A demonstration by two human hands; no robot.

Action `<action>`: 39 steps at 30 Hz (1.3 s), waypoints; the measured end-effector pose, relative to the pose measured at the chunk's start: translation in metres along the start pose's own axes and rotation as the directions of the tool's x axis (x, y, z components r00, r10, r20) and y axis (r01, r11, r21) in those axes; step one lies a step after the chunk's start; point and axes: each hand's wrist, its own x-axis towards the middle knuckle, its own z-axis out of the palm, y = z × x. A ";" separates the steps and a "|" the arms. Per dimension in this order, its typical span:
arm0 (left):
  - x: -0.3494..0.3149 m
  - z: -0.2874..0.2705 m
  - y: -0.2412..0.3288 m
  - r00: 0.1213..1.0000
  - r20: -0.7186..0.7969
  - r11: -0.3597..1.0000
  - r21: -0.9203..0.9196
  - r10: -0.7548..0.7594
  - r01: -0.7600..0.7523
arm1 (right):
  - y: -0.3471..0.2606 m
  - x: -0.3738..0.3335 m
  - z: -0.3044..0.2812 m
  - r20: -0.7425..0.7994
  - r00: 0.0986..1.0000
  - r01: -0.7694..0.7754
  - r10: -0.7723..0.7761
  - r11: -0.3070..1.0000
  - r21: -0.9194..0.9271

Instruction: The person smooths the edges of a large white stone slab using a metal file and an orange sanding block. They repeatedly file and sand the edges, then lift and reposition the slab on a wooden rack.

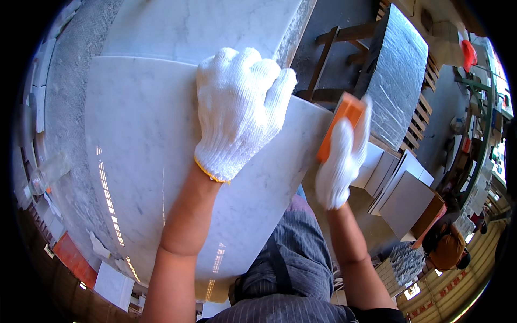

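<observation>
A pale, grey-veined marble slab [145, 129] lies in front of me, its far edge meeting another marble slab [199, 27]. My left hand [239, 110], in a white knit glove with a yellow cuff, is closed over that far edge. Its fingers bend past the edge and the fingertips are hidden. My right hand [343, 161], also in a white glove, grips an orange sanding block [347, 113] between thumb and fingers. The block stands tilted along the slab's right edge; whether it touches the stone is hard to tell.
Beyond my right hand stands a wrapped dark slab or table [398, 75] on wooden supports. Lower right are white tiles [409, 202] leaning near a cardboard box. A clear plastic cup [51, 172] sits on the grey surface at left. A person [447, 245] is at far right.
</observation>
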 end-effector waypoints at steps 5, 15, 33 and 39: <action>0.001 -0.003 0.000 1.000 0.016 1.000 -0.001 -0.001 0.001 | 0.011 -0.106 -0.008 0.056 0.998 -0.029 0.028 0.999 0.023; 0.003 -0.002 0.000 1.000 0.011 1.000 -0.013 0.010 -0.009 | 0.000 -0.084 -0.011 0.080 0.965 0.260 -0.248 0.942 -0.212; 0.001 -0.001 0.003 1.000 0.015 1.000 -0.009 0.006 -0.006 | -0.021 -0.001 -0.004 0.021 0.932 0.343 -0.361 0.864 -0.369; 0.001 -0.003 0.000 1.000 0.006 1.000 -0.012 0.021 -0.021 | -0.020 -0.071 -0.016 0.177 0.919 0.393 -0.352 0.795 -0.462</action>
